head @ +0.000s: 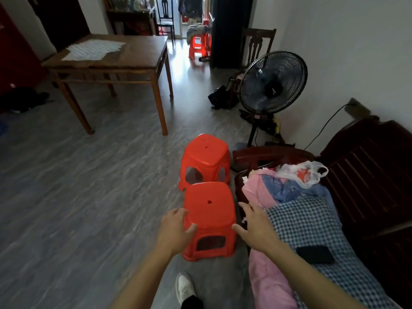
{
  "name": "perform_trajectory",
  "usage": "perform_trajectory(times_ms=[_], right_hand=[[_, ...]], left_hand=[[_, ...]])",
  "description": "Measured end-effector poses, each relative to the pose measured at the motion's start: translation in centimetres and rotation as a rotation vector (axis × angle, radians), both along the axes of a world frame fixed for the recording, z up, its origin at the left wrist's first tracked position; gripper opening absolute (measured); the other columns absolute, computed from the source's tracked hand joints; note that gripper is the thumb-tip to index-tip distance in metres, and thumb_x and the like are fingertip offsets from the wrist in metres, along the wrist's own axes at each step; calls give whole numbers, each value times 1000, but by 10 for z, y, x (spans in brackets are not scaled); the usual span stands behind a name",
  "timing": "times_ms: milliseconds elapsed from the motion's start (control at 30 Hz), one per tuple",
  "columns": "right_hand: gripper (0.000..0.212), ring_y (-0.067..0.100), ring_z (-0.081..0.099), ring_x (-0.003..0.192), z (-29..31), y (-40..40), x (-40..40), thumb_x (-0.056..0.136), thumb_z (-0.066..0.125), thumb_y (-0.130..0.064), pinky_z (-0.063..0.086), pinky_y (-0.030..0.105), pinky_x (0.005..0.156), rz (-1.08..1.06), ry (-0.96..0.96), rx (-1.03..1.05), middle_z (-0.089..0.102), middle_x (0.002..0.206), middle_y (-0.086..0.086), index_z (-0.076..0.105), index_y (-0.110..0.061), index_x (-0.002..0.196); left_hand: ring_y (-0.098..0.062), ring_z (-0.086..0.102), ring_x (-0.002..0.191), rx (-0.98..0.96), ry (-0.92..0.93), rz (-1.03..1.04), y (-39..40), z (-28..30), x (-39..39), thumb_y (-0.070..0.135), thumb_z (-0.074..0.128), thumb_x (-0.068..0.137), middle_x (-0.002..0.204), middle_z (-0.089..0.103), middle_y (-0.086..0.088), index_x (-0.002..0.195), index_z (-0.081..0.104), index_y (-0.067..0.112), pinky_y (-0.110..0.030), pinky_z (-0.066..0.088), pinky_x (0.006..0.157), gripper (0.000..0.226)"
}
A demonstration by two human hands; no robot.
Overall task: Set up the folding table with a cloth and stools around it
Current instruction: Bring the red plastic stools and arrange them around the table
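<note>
Hands flank the near stool (209,217), glossy red moulded plastic with a rounded square seat: left hand (176,228) and right hand (256,226) spread-fingered, holding nothing. Far stool (205,159) stands just behind; wooden table (142,56) carries a pale cloth (93,49).

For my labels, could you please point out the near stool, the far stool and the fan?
near stool (209,210), head view, seat top
far stool (206,152), head view, seat top
fan (273,85), head view, front grille
</note>
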State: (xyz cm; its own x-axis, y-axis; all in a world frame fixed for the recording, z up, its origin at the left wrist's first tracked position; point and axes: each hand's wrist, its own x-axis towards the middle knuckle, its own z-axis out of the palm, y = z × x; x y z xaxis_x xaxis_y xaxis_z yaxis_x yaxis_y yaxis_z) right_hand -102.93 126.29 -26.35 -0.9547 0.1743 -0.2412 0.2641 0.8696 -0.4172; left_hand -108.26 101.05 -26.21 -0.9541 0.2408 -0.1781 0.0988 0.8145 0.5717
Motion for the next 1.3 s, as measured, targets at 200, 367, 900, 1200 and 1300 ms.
perform_trajectory(times_ms=[200, 367, 900, 1200, 1300], right_hand=[[82, 26, 34, 136, -6, 2, -78, 75, 49, -65, 37, 49, 108, -51, -74, 3, 35, 150, 4, 30, -28, 146], [79, 24, 34, 138, -11, 2, -136, 79, 52, -62, 34, 48, 110, -51, -79, 20, 37, 150, 3, 32, -26, 146], [79, 27, 36, 135, -171, 57, -267, 85, 62, -53, 35, 42, 110, -2, -319, -50, 36, 150, 8, 29, -23, 149], [114, 37, 23, 142, -339, 78, -302, 69, 74, -60, 34, 51, 111, 11, -472, -39, 2, 159, 13, 0, -40, 153], [125, 41, 22, 141, -373, 81, -300, 66, 80, -55, 34, 50, 110, -8, -485, -43, -12, 159, 12, -12, -44, 150]], left_hand=[[-25, 52, 121, 82, -85, -16, 9, -31, -95, 63, 44, 64, 129, 58, -9, 125, 60, 16, -37, 38, 106, 78], [-25, 53, 120, 93, -123, -8, 13, -45, -155, 53, 53, 69, 128, 59, -8, 127, 59, 15, -37, 39, 105, 70], [-24, 46, 127, 15, -310, 156, 51, -183, -227, 44, 67, 80, 137, 52, -5, 139, 46, 21, -36, 35, 108, 67], [-34, 23, 139, -187, -395, 189, 91, -340, -243, 50, 65, 81, 157, 11, -15, 150, 0, 47, -45, 33, 112, 95], [-37, 26, 137, -182, -422, 216, 98, -375, -244, 53, 70, 76, 154, 8, -18, 148, -5, 53, -46, 35, 111, 104]])
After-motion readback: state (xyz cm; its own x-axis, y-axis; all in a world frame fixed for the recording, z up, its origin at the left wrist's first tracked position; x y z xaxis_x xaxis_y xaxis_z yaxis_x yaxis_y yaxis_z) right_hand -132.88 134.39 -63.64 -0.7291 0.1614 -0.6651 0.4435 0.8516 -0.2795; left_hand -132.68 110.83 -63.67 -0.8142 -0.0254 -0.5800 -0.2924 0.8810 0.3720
